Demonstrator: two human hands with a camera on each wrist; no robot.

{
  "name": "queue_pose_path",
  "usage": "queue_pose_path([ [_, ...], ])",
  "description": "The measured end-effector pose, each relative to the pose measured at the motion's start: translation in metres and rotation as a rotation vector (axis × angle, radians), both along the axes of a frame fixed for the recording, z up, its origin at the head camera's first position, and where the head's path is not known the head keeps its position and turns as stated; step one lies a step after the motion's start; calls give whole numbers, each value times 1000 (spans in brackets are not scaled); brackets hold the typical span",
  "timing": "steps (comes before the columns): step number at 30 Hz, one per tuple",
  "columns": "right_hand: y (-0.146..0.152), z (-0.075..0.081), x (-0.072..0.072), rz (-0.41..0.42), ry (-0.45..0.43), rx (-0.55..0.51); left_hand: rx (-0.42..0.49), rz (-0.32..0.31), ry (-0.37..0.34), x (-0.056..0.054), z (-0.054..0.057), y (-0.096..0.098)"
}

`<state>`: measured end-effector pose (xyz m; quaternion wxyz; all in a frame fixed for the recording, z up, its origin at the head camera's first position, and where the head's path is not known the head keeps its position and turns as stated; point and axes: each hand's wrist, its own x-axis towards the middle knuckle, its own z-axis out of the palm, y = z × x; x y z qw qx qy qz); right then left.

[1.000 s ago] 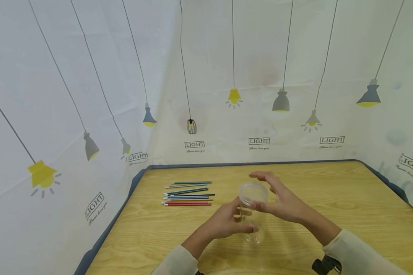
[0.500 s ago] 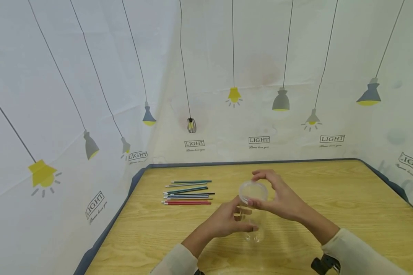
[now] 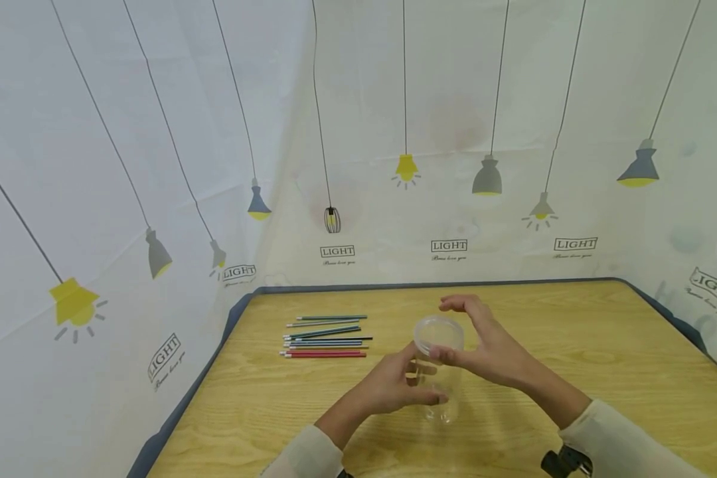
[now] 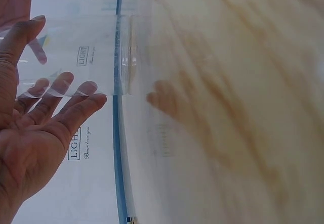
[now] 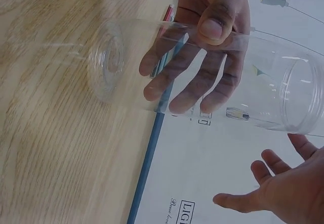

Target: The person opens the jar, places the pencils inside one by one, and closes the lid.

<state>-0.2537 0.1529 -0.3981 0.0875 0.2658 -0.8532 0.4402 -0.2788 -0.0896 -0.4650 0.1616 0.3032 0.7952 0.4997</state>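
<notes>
A clear plastic jar (image 3: 445, 382) stands upright in front of me; its base is at or near the table. My left hand (image 3: 388, 382) grips the jar's side, the thumb across the near face and the fingers round the back, as the right wrist view shows through the transparent wall. At the jar's top is a pale, round, translucent rim or lid (image 3: 439, 330); which one I cannot tell. My right hand (image 3: 496, 345) is spread beside this top, thumb at its near edge and index finger raised apart from the far edge. In the right wrist view the right hand's fingers (image 5: 263, 204) are extended.
Several pencils (image 3: 325, 342), blue, dark and red with white ends, lie in a loose row on the wooden table (image 3: 263, 405), left of the jar. A white cloth printed with lamps (image 3: 382, 212) surrounds the table at the back and sides.
Half a second ago the right index finger was on the far edge of the jar's top; now it is lifted away. The left hand and jar stay put.
</notes>
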Motion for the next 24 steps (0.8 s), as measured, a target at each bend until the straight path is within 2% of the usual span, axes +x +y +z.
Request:
queue_pose_path([
  [3, -3, -2, -1, -39, 7, -4, 4, 2, -9, 0, 0, 0],
  [6, -4, -3, -2, -39, 7, -7, 6, 2, -10, -1, -1, 0],
  [18, 5, -3, -2, 87, -3, -9, 2, 4, -4, -1, -2, 0],
  [24, 0, -5, 0, 5, 2, -7, -1, 2, 3, -2, -1, 1],
])
